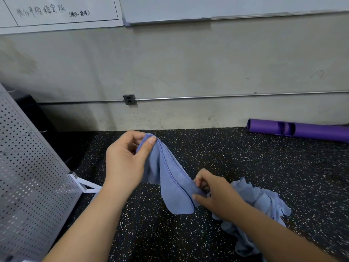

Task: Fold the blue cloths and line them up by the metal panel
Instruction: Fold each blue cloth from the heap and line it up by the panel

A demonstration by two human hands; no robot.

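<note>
The left hand (124, 163) and right hand (215, 195) each pinch one end of a soft blue microfibre cloth (170, 178), grip clamped on its doubled hems, above the black speckled rubber floor (245, 157) just right of the perforated grey metal panel (28, 167). Judgement: an early fold is in hand. A crumpled heap of blue cloths (264, 205) farther right remains unfolded; no finished row plainly shows beside the panel. The white wall board (85, 4) above bears handwritten characters ending "PK"; the rest is illegible.

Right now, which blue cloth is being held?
The cloth pinched between left hand and right hand; the other cloths lie heaped on the floor.
</note>
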